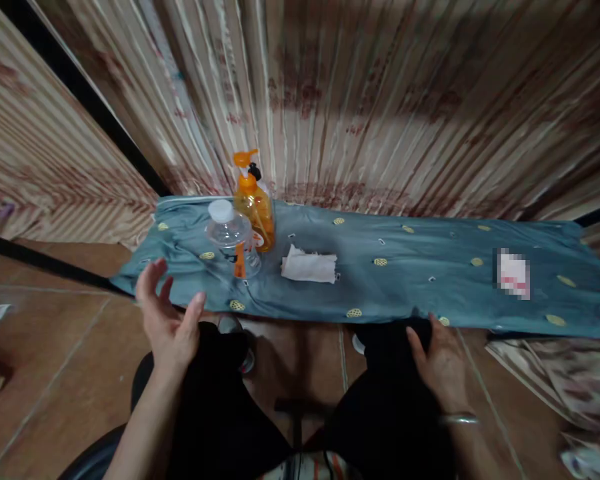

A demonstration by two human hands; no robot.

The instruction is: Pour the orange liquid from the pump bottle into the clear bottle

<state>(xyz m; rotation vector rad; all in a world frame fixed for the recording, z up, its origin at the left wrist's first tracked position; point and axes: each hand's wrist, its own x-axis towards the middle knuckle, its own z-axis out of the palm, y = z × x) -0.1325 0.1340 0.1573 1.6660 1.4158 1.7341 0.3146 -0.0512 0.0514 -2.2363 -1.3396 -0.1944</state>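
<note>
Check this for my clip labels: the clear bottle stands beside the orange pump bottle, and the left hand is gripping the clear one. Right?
Not the grip: the head view shows the left hand open and empty, apart from the clear bottle. That bottle does stand beside the orange pump bottle.

I take this, from my remote seat, for a room in a home. Pleated, flower-patterned curtains [330, 120] hang across the far side, and more patterned fabric [555, 380] lies low at the near right. I see brown floor tiles [90, 340], a narrow surface draped in a blue-green cloth [410, 287] with yellow prints, and, toward its left, a household pump bottle [260, 213].
</note>
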